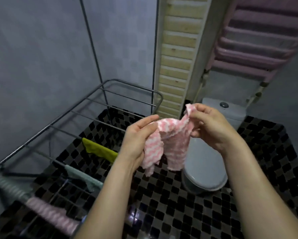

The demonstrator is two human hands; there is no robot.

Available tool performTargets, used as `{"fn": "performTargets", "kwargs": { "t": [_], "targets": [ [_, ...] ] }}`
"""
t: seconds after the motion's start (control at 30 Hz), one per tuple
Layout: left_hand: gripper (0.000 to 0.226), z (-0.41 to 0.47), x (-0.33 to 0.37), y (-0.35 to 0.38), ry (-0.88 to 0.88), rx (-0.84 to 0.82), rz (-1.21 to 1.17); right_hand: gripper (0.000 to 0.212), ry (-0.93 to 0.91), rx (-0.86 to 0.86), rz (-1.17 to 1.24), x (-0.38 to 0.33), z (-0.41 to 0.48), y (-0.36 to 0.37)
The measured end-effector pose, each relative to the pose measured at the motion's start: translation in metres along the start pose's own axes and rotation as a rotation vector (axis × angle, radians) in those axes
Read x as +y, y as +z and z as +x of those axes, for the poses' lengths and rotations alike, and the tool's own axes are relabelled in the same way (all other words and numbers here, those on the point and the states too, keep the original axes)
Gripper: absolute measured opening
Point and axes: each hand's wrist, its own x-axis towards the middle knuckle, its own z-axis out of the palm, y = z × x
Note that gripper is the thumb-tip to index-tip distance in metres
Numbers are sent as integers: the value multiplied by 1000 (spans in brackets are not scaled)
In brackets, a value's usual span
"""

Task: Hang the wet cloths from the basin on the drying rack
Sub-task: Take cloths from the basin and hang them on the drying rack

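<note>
A pink and white wavy-striped cloth (pixel 170 144) hangs crumpled between both hands at chest height. My left hand (pixel 138 138) grips its lower left part, and my right hand (pixel 208 125) pinches an upper corner. The metal drying rack (pixel 86 114) stands to the left, below the hands. Over its near rails hang a yellow-green cloth (pixel 100 150), a grey-green cloth (pixel 83 176), a pink striped cloth (pixel 53 216) and a grey striped cloth (pixel 8 187). The far rails are bare. No basin shows.
A toilet with its lid down (pixel 205 163) stands right behind the held cloth. The floor is black and grey mosaic tile (pixel 179 204). A pink towel radiator (pixel 253 37) hangs on the right wall, beside a wooden slatted panel (pixel 177 54).
</note>
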Motion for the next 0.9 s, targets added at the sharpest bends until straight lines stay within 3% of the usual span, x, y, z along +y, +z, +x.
{"fn": "performTargets", "kwargs": {
  "t": [0.17,0.23,0.37,0.47,0.6,0.77,0.9],
  "targets": [
    [25,15,8,-27,55,128,138,23,-33,-27,-169,9,42,41],
    [27,22,12,-33,59,157,216,15,-33,-191,-213,14,57,50],
    [30,44,16,-38,92,218,304,34,-49,-462,-383,20,88,61],
    [30,64,13,-42,144,301,348,21,-87,-412,-287,24,116,64],
    [26,97,12,-47,217,456,401,29,-41,-444,-325,26,162,55],
    [11,131,21,-40,147,300,429,36,-110,-471,-458,25,218,57],
    [16,139,22,-61,-36,147,667,41,-173,-508,-545,16,243,61]
  ]
}}
